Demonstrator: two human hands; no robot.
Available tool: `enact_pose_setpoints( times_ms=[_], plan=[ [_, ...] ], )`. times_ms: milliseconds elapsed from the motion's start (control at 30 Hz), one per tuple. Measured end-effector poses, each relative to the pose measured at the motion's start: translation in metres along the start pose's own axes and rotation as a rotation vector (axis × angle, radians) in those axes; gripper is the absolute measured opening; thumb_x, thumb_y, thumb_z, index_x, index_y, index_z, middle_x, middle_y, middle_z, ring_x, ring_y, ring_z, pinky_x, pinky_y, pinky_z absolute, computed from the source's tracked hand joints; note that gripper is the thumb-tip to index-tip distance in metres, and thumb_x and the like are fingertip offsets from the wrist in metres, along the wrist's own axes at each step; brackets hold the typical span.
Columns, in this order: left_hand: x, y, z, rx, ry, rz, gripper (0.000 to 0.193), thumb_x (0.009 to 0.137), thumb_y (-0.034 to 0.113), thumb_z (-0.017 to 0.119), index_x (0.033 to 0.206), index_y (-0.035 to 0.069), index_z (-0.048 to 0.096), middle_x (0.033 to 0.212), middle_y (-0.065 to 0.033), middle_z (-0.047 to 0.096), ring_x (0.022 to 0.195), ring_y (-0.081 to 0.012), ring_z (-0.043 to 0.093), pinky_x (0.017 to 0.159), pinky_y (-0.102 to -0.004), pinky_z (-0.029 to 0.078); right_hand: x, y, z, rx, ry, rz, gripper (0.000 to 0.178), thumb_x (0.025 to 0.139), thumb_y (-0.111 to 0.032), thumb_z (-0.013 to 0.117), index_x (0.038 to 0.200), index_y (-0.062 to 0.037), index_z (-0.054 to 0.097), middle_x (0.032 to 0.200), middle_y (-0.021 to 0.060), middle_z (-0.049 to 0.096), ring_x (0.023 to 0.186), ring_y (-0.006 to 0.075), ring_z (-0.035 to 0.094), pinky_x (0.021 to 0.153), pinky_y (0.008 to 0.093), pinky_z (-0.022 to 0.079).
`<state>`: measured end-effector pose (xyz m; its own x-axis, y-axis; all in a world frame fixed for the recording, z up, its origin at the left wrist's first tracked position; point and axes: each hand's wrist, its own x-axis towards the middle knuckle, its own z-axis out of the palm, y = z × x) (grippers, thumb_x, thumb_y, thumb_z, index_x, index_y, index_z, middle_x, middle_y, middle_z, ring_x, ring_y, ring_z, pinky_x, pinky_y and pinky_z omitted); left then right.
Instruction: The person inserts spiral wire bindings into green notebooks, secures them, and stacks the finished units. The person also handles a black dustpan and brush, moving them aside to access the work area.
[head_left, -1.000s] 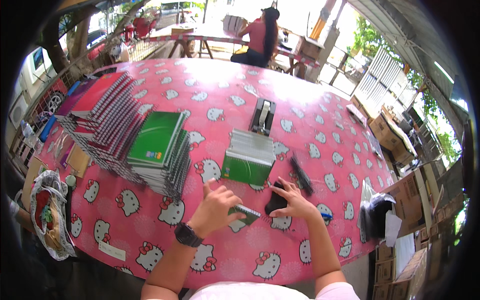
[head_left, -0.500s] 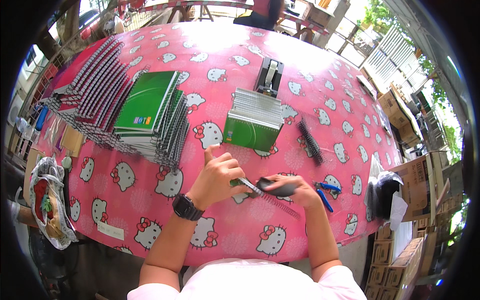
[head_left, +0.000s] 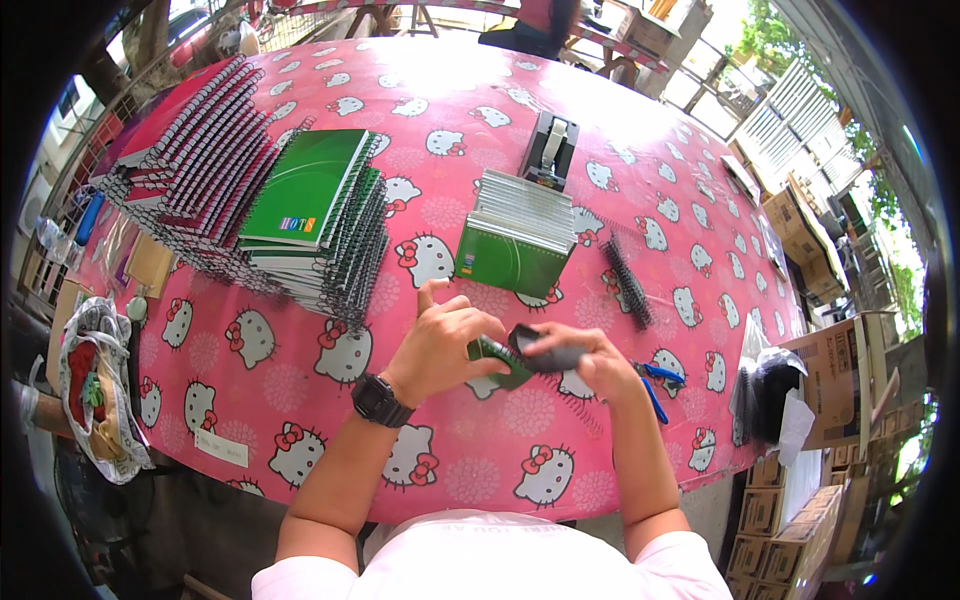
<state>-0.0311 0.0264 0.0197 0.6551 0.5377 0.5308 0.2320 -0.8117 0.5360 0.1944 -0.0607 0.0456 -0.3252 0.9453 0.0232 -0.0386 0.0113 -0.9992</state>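
Above the near part of the table, my left hand (head_left: 440, 343) pinches a small green notebook (head_left: 516, 374) between thumb and fingers, its index finger raised. My right hand (head_left: 600, 362) is wrapped round a smooth dark grey, oblong object (head_left: 555, 358) whose kind I cannot make out. That object lies against the notebook's edge. From the same edge a thin wire coil (head_left: 582, 408) trails toward the lower right, blurred. Just past my hands stands a block of green notebooks (head_left: 515, 255) with pale page edges up. Blue-handled pliers (head_left: 658, 385) lie right of my right hand.
Tall stacks of spiral notebooks, pink-covered (head_left: 190, 150) and green-covered (head_left: 305, 190), fill the left side. Behind the block is a tape dispenser (head_left: 550, 150). A bundle of dark coils (head_left: 626, 282) lies to the right. Cardboard boxes (head_left: 838, 380) stand beyond the right edge.
The notebook has turned so that more of its green cover shows. My right hand and the dark object have tilted and shifted slightly against its edge. The head view has shifted a little.
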Motion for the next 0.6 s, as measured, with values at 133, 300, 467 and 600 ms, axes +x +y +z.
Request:
enact_pose_setpoints(
  times_ms=[133, 300, 467, 600],
  plan=[
    [0.004, -0.001, -0.003, 0.000, 0.035, -0.036, 0.032, 0.061, 0.031, 0.083, 0.082, 0.016, 0.064, 0.077, 0.0061, 0.062, 0.079, -0.0136, 0.057, 0.101, -0.0426, 0.025, -0.001, 0.007, -0.013, -0.030, 0.089, 0.128, 0.065, 0.080, -0.050, 0.065, 0.115, 0.0047, 0.062, 0.113, 0.0098, 0.060, 0.092, 0.0140, 0.054, 0.081, 0.0289, 0.042],
    [-0.001, -0.010, 0.000, 0.006, 0.047, 0.016, 0.027, 0.059, 0.027, 0.084, 0.074, 0.015, 0.065, 0.070, 0.0043, 0.058, 0.079, -0.0146, 0.056, 0.098, -0.0413, 0.027, 0.001, 0.023, -0.002, -0.060, 0.111, 0.116, 0.068, 0.080, -0.053, 0.063, 0.112, 0.0072, 0.062, 0.107, 0.0113, 0.062, 0.099, 0.0164, 0.055, 0.082, 0.0271, 0.042],
    [-0.001, -0.007, 0.001, -0.021, 0.036, 0.015, 0.027, 0.060, 0.029, 0.082, 0.071, 0.013, 0.063, 0.072, 0.0039, 0.059, 0.082, -0.0159, 0.056, 0.097, -0.0416, 0.028, 0.005, 0.021, 0.003, 0.079, 0.050, 0.000, 0.062, 0.079, -0.048, 0.066, 0.113, 0.0037, 0.063, 0.107, 0.0105, 0.061, 0.102, 0.0180, 0.055, 0.091, 0.0324, 0.040],
    [-0.001, -0.007, 0.002, -0.003, 0.044, 0.024, 0.028, 0.059, 0.029, 0.083, 0.070, 0.013, 0.063, 0.071, 0.0038, 0.059, 0.082, -0.0156, 0.057, 0.096, -0.0414, 0.028, 0.008, 0.013, -0.001, -0.049, 0.097, 0.122, 0.063, 0.077, -0.049, 0.067, 0.113, 0.0021, 0.063, 0.108, 0.0091, 0.061, 0.104, 0.0182, 0.054, 0.095, 0.0334, 0.038]
  ],
)
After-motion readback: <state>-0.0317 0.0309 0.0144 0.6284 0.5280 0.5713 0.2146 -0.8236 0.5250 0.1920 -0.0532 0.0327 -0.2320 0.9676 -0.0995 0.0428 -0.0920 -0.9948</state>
